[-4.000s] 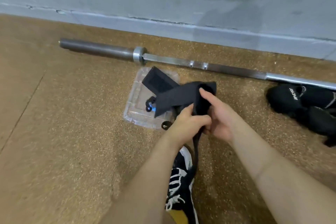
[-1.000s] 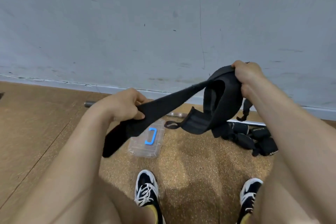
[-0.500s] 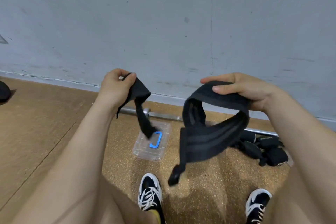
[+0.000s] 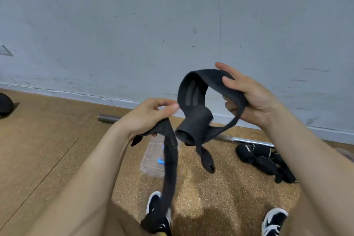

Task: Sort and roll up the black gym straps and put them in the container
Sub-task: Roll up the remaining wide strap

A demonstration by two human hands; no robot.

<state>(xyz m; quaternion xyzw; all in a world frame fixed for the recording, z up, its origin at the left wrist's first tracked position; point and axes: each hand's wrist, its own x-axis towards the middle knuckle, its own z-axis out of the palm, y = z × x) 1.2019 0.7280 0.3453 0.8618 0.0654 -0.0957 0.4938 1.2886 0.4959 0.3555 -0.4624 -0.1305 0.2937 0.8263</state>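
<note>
Two black straps held in the air: left hand [image 4: 147, 117] pinches the long hanging strap [image 4: 169, 168], right hand [image 4: 252, 99] curls round the looped strap [image 4: 192, 99], above one clear container [image 4: 152, 161] and one barbell [image 4: 109, 118] on the floor [image 4: 47, 140].

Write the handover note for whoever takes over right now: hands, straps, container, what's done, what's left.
Left hand grips a narrow strap that hangs toward the floor.
Right hand holds a wide strap, looped and unrolled.
The clear container sits on the floor below; more black straps lie piled to its right.
Done: nothing visibly stowed.
Left: roll both held straps, then the pile, and put all in the container.
</note>
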